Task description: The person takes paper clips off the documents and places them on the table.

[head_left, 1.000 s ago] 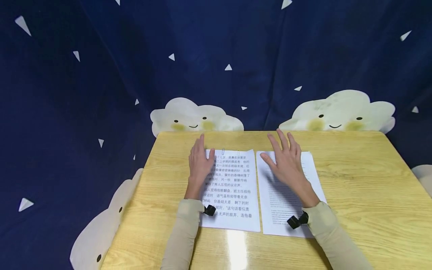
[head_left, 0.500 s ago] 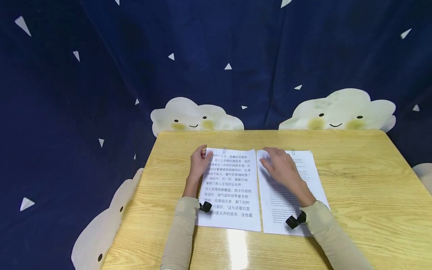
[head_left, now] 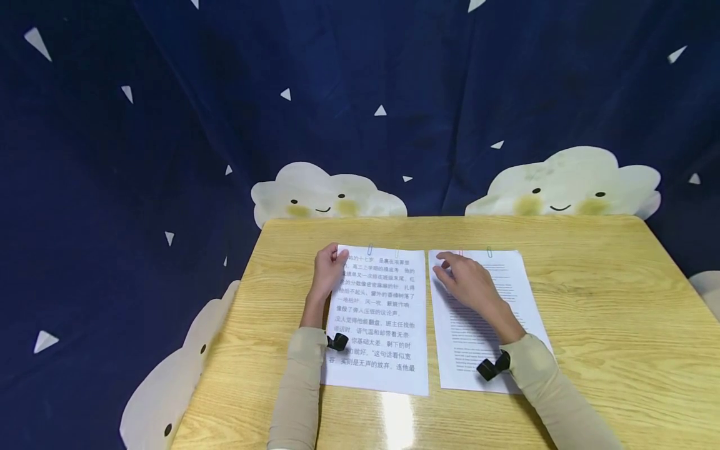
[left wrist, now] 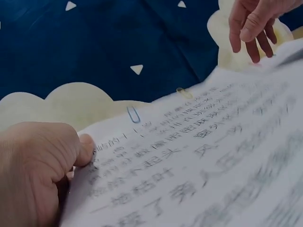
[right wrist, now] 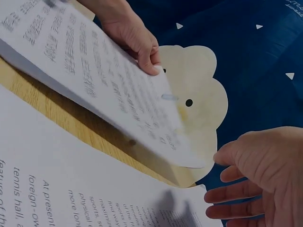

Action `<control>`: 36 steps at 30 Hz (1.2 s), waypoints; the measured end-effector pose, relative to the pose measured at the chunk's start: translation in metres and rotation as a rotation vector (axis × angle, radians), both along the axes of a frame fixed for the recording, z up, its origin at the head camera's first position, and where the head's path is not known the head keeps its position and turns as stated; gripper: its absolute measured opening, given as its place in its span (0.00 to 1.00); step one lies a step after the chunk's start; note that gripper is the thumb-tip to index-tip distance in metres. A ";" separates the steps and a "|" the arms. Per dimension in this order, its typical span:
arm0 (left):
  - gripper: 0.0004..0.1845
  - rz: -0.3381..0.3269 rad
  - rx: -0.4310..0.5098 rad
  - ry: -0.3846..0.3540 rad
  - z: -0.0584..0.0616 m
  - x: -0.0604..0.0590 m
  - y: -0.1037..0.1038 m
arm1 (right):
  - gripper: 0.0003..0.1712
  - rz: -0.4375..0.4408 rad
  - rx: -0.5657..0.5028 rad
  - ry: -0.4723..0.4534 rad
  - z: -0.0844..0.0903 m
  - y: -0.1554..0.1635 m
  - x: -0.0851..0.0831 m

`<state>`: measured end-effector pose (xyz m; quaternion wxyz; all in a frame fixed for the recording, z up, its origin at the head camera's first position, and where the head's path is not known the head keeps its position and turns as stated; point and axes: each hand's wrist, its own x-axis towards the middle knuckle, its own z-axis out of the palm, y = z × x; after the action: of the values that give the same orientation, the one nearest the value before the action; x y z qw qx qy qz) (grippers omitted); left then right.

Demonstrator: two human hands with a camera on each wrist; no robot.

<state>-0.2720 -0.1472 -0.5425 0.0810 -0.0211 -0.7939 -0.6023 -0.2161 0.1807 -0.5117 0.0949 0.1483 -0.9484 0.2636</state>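
Note:
My left hand [head_left: 327, 270] pinches the upper left corner of a stack of sheets printed in large Chinese characters [head_left: 377, 312], its thumb on top. In the right wrist view this stack [right wrist: 94, 71] is tilted and raised off the table. A blue paper clip [head_left: 369, 249] and a yellow paper clip [head_left: 396, 253] sit on its top edge. Above the second stack, printed in small English text [head_left: 467, 337], my right hand [head_left: 471, 284] hovers with loosely bent fingers and nothing in them. That stack bears a green paper clip [head_left: 489, 252] and a reddish one [head_left: 460, 254].
Both stacks are side by side on a light wooden table [head_left: 607, 312], a narrow gap between them. Behind it hangs a dark blue curtain [head_left: 349, 137] with white triangles and smiling clouds [head_left: 562, 181]. Small black cameras [head_left: 486, 369] are strapped to both wrists.
Both hands have come down and drawn back from above the stacks' top edges. My left hand has taken the Chinese-text stack's corner and shifted it slightly left and nearer; my right fingers have bent.

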 end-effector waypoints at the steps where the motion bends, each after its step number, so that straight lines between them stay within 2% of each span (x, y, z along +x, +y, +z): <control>1: 0.08 0.009 0.010 0.001 0.002 0.000 0.000 | 0.22 -0.003 -0.010 -0.009 0.000 0.000 0.000; 6: 0.08 0.019 0.090 0.016 0.011 0.000 0.005 | 0.28 -0.006 -0.078 -0.050 0.002 0.003 -0.001; 10: 0.06 -0.006 0.163 0.027 0.023 0.004 0.013 | 0.30 0.024 -0.162 -0.045 0.006 0.004 -0.001; 14: 0.06 -0.059 0.212 0.021 0.032 0.008 0.023 | 0.20 0.114 -0.329 -0.037 0.013 0.007 0.000; 18: 0.08 -0.136 0.213 0.005 0.039 0.011 0.029 | 0.11 0.171 -0.461 -0.053 0.022 0.012 0.001; 27: 0.08 -0.322 0.212 0.005 0.050 0.020 0.029 | 0.12 0.144 -0.511 -0.096 0.039 0.026 0.003; 32: 0.09 -0.406 0.245 0.001 0.056 0.024 0.037 | 0.13 0.120 -0.514 -0.093 0.044 0.026 0.005; 36: 0.10 -0.458 0.258 0.017 0.058 0.026 0.045 | 0.11 0.132 -0.552 -0.057 0.050 0.024 0.008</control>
<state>-0.2458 -0.1022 -0.4843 -0.0488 -0.1947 -0.6842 -0.7011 -0.2079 0.2043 -0.4617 0.0878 0.1706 -0.8314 0.5215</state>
